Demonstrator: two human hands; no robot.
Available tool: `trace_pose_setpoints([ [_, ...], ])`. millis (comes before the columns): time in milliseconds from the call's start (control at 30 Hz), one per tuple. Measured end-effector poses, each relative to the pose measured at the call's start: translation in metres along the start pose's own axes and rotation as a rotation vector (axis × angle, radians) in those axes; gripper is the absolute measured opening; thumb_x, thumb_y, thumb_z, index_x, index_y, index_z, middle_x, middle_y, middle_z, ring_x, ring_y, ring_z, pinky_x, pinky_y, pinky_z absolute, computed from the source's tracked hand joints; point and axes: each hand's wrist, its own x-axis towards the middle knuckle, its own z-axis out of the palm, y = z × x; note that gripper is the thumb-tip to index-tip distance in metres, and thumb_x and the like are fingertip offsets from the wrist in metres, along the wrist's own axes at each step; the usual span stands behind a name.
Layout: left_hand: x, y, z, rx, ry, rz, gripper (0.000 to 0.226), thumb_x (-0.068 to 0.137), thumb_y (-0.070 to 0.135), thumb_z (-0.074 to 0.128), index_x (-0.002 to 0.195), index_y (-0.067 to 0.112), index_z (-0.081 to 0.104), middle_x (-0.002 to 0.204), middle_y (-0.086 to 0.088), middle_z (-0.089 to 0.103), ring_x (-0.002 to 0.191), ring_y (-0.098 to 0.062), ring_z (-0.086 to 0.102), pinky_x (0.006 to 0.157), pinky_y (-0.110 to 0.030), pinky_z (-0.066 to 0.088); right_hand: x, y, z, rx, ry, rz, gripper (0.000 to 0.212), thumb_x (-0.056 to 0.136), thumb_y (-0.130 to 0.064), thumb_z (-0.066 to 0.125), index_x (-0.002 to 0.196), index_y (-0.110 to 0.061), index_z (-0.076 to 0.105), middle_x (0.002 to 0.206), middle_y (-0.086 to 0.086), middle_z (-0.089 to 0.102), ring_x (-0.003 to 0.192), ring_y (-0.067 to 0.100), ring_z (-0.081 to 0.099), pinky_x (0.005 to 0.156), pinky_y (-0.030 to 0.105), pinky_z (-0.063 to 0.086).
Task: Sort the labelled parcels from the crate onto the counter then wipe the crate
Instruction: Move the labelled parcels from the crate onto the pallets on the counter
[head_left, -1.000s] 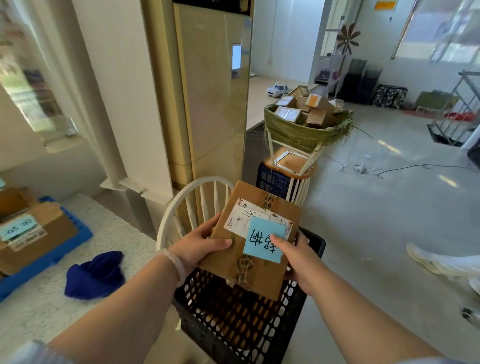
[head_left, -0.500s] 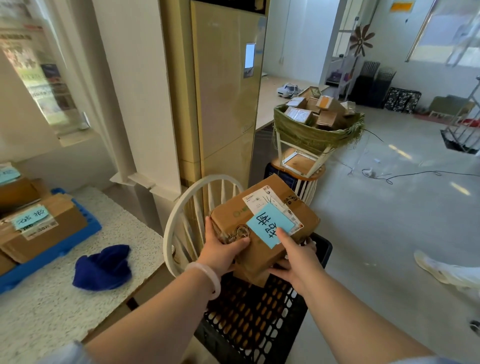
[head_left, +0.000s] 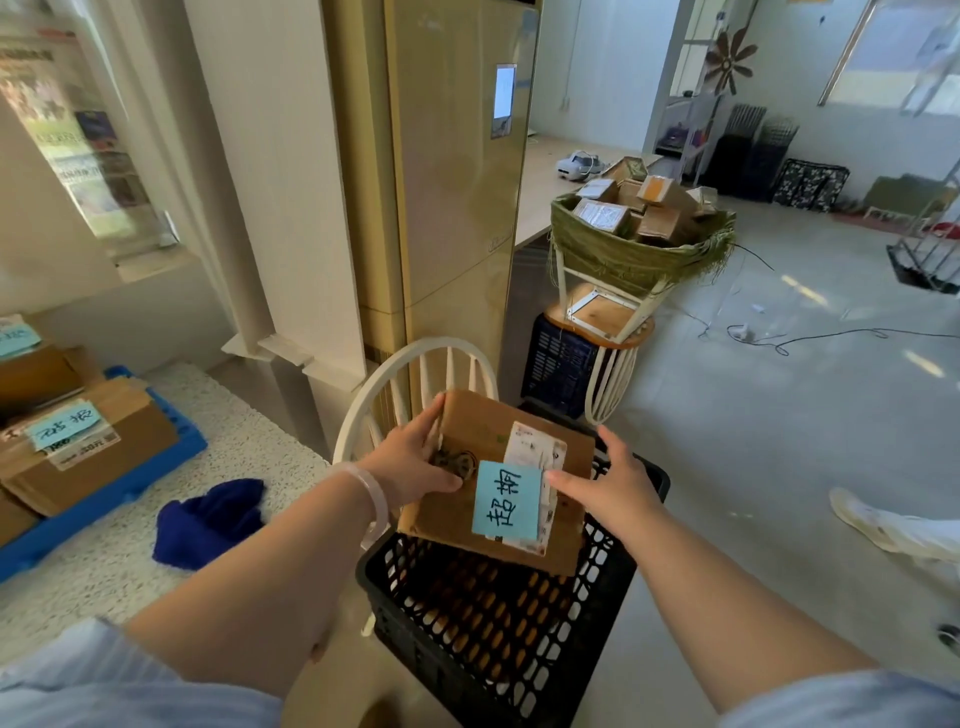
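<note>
While the parcel is hanging over the crate, my left hand is gripping its edge and my right hand is resting spread against it; I'm judging it needs carrying left onto the desk.

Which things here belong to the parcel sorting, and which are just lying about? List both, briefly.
Job in hand:
- parcel with the blue note, held over the black crate
- counter
- blue cloth
- labelled boxes on the blue tray

Lying about:
- white chair
- green basket of boxes
- gold cabinet
</note>
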Motion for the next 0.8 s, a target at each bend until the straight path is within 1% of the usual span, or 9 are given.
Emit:
trace_pose_setpoints([
  [67, 0.002, 0.003, 0.001, 0.218, -0.041, 0.032, 0.109, 0.071, 0.025, 0.077, 0.135, 0.075, 0.004, 0.147, 0.002, 0.034, 0.128, -0.032, 0.045, 0.102, -0.057, 0.045, -0.001, -0.005, 0.001, -0.198, -0.017, -0.112, 0.105, 0.071, -0.05, 0.083, 0.154, -0.036, 0.021, 0.16, 0.002, 0.024, 0.146, 0.026, 0.024, 0.116, 0.051, 0.027],
  [200, 0.001, 0.01, -0.001, 0.477, -0.132, 0.159, 0.104, 0.082, 0.017, 0.073, 0.146, 0.061, 0.004, 0.149, 0.004, 0.028, 0.135, -0.029, 0.036, 0.105, -0.052, 0.043, 0.003, -0.011, -0.003, -0.446, -0.173, -0.211, 0.101, 0.069, -0.053, 0.082, 0.152, -0.038, 0.027, 0.158, -0.002, 0.028, 0.144, 0.022, 0.029, 0.115, 0.047, 0.031],
  [367, -0.004, 0.03, -0.01, 0.609, -0.26, 0.211, 0.104, 0.083, 0.014, 0.073, 0.144, 0.063, 0.005, 0.151, 0.006, 0.028, 0.137, -0.027, 0.037, 0.104, -0.051, 0.045, 0.005, -0.015, -0.01, -0.432, -0.484, -0.11, 0.109, 0.065, -0.051, 0.085, 0.153, -0.041, 0.02, 0.148, -0.009, 0.045, 0.13, 0.016, 0.049, 0.107, 0.046, 0.044],
  [467, -0.005, 0.039, -0.011, 0.613, -0.313, 0.224, 0.103, 0.084, 0.012, 0.072, 0.145, 0.063, 0.007, 0.151, 0.006, 0.031, 0.135, -0.028, 0.041, 0.104, -0.053, 0.045, 0.005, -0.012, -0.008, -0.377, -0.553, -0.084, 0.121, 0.059, -0.049, 0.09, 0.154, -0.036, 0.016, 0.13, -0.011, 0.06, 0.118, 0.012, 0.058, 0.105, 0.044, 0.047],
  [533, -0.005, 0.042, -0.011, 0.599, -0.336, 0.221, 0.1, 0.085, 0.011, 0.071, 0.144, 0.062, 0.009, 0.149, 0.006, 0.037, 0.132, -0.025, 0.045, 0.104, -0.051, 0.045, 0.004, -0.009, -0.006, -0.356, -0.534, -0.087, 0.122, 0.059, -0.045, 0.091, 0.154, -0.033, 0.015, 0.127, -0.009, 0.061, 0.117, 0.013, 0.059, 0.105, 0.043, 0.047],
  [600, -0.004, 0.04, -0.01, 0.583, -0.289, 0.23, 0.093, 0.088, 0.011, 0.067, 0.145, 0.06, 0.014, 0.144, 0.007, 0.044, 0.127, -0.02, 0.048, 0.105, -0.044, 0.045, 0.004, -0.006, -0.004, -0.333, -0.476, -0.088, 0.121, 0.057, -0.047, 0.092, 0.152, -0.033, 0.018, 0.128, -0.007, 0.06, 0.115, 0.014, 0.059, 0.103, 0.044, 0.048],
  [700, 0.0, 0.026, -0.003, 0.586, -0.066, 0.32, 0.08, 0.09, 0.009, 0.064, 0.148, 0.05, 0.026, 0.143, 0.008, 0.046, 0.126, -0.016, 0.048, 0.103, -0.03, 0.043, 0.002, -0.002, -0.006, -0.284, -0.372, -0.056, 0.121, 0.055, -0.051, 0.091, 0.152, -0.031, 0.02, 0.132, -0.005, 0.058, 0.11, 0.013, 0.06, 0.098, 0.041, 0.05],
  [767, 0.002, 0.009, 0.003, 0.526, 0.061, 0.378, 0.085, 0.087, 0.013, 0.069, 0.15, 0.045, 0.022, 0.15, 0.007, 0.036, 0.135, -0.02, 0.041, 0.109, -0.031, 0.039, 0.0, 0.0, -0.009, -0.233, -0.31, -0.035, 0.117, 0.059, -0.05, 0.09, 0.152, -0.028, 0.022, 0.135, -0.003, 0.057, 0.103, 0.011, 0.058, 0.091, 0.034, 0.049],
  [800, 0.004, -0.001, 0.007, 0.479, 0.107, 0.379, 0.092, 0.085, 0.018, 0.072, 0.151, 0.046, 0.015, 0.156, 0.006, 0.027, 0.14, -0.022, 0.035, 0.113, -0.037, 0.037, 0.001, 0.003, -0.01, -0.195, -0.281, -0.021, 0.114, 0.059, -0.05, 0.089, 0.151, -0.027, 0.024, 0.135, -0.002, 0.057, 0.101, 0.01, 0.057, 0.088, 0.032, 0.048],
])
